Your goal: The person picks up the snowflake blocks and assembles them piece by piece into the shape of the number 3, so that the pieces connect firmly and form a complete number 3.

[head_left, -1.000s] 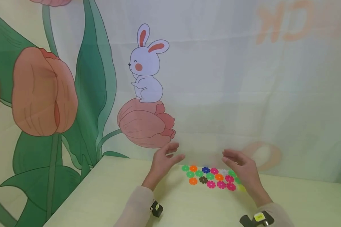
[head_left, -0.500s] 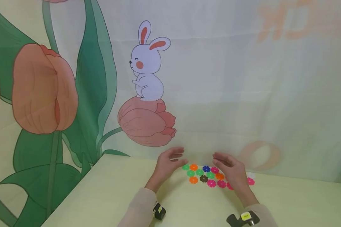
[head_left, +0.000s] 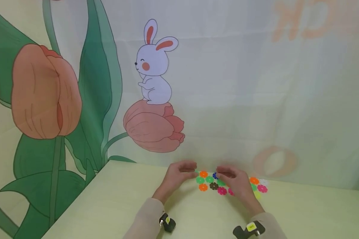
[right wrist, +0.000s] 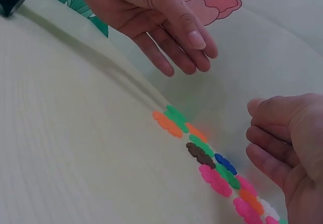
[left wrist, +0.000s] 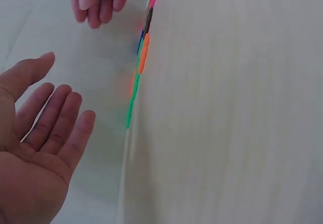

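Observation:
Several flower-shaped notched plastic discs lie flat in rows on the table, among them a brown disc [head_left: 213, 186], an orange disc [head_left: 203, 187] and a pink disc [head_left: 222, 191]. My left hand [head_left: 177, 176] hovers by the left end of the rows, fingers relaxed and slightly bent, nothing in it. Over the middle of the rows, my right hand [head_left: 238, 183] covers some discs, its fingers loosely bent. In the right wrist view a blue disc [right wrist: 225, 164] shows below the right hand [right wrist: 290, 143]. Both palms face each other, apart from the discs.
The pale yellow table [head_left: 116, 189] meets a cloth backdrop [head_left: 215, 83] printed with tulips and a rabbit, just behind the discs. A small black camera [head_left: 167, 222] sits on the left wrist, and another camera [head_left: 248, 229] on the right.
My right hand has moved left across the discs, uncovering those at the right end. The left hand has shifted slightly right and lower. The discs look unmoved.

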A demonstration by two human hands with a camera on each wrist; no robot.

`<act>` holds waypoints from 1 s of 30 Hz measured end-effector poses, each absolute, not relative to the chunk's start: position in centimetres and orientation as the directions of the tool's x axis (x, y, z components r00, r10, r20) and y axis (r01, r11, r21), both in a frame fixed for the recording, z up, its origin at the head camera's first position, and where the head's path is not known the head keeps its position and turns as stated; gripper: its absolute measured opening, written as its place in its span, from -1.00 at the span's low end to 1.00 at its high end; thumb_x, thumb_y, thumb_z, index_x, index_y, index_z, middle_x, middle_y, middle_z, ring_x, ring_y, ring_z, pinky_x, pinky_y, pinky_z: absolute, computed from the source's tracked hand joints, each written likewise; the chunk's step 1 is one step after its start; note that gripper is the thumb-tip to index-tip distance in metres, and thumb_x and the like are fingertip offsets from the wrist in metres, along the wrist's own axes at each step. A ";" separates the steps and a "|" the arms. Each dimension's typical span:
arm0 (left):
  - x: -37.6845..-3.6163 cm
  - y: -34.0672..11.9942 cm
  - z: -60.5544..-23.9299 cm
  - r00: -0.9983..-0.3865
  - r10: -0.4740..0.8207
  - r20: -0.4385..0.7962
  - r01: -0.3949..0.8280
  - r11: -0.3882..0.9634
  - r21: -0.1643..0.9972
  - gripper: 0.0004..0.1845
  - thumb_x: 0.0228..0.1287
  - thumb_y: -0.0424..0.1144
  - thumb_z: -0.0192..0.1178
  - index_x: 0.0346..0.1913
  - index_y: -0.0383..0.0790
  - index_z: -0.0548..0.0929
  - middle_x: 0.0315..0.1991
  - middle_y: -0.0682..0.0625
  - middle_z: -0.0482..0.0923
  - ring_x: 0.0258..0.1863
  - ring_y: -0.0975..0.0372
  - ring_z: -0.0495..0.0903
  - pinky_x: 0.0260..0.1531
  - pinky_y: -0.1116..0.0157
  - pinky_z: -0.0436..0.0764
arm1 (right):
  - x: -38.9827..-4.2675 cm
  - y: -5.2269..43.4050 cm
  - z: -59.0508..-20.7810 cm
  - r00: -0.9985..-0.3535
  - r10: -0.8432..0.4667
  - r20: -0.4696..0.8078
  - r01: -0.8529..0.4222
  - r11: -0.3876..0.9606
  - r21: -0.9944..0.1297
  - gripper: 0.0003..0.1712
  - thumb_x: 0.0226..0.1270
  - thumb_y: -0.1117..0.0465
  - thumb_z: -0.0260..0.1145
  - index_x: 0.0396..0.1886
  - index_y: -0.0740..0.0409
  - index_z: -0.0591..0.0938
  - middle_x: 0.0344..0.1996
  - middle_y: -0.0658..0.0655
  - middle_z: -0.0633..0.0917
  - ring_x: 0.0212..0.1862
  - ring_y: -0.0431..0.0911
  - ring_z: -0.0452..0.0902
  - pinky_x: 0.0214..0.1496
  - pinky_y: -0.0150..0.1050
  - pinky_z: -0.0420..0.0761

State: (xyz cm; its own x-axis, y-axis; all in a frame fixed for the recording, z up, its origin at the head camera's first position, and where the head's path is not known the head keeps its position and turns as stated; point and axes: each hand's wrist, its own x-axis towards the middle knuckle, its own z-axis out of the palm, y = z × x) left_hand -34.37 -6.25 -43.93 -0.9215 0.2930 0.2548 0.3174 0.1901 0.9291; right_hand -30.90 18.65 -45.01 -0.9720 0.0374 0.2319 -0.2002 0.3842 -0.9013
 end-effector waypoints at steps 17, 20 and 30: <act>-33.6 -5.4 -45.4 -0.933 0.343 0.111 0.210 0.267 0.940 -0.70 0.26 -0.37 0.51 0.03 -0.37 0.81 -0.07 -0.13 0.80 -0.14 0.20 0.72 0.05 0.20 0.70 | -30.7 18.4 -45.8 -0.974 -0.049 0.220 -0.212 0.536 -0.817 -0.72 0.36 0.29 0.54 0.04 0.14 0.78 -0.07 0.04 0.78 -0.01 0.03 0.63 0.00 -0.14 0.70; -33.7 -5.2 -45.4 -0.928 0.353 0.118 0.224 0.276 0.935 -0.71 0.20 -0.41 0.54 -0.01 -0.38 0.82 -0.10 -0.14 0.81 -0.17 0.24 0.73 0.04 0.25 0.70 | -30.7 18.3 -46.0 -0.976 -0.054 0.213 -0.205 0.567 -0.798 -0.72 0.32 0.25 0.58 0.01 0.09 0.80 -0.05 -0.01 0.76 0.00 0.03 0.60 -0.01 -0.13 0.69; -33.6 -4.3 -45.3 -0.932 0.351 0.087 0.245 0.436 0.866 -0.77 0.19 -0.39 0.57 -0.08 -0.29 0.86 -0.23 0.02 0.79 -0.26 0.28 0.65 -0.06 0.27 0.69 | -30.9 18.2 -46.5 -0.972 -0.084 0.219 -0.222 0.634 -0.741 -0.67 0.22 0.28 0.64 0.00 0.10 0.82 0.01 0.03 0.68 -0.03 -0.03 0.56 0.07 -0.07 0.61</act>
State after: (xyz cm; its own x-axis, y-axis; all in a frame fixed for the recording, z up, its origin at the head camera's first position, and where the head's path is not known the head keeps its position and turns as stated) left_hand -33.63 -4.26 -45.32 -0.9322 0.3512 0.0870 0.2453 0.4365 0.8656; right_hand -30.86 18.18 -46.51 -0.9720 -0.0841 0.2194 -0.2221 0.6338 -0.7409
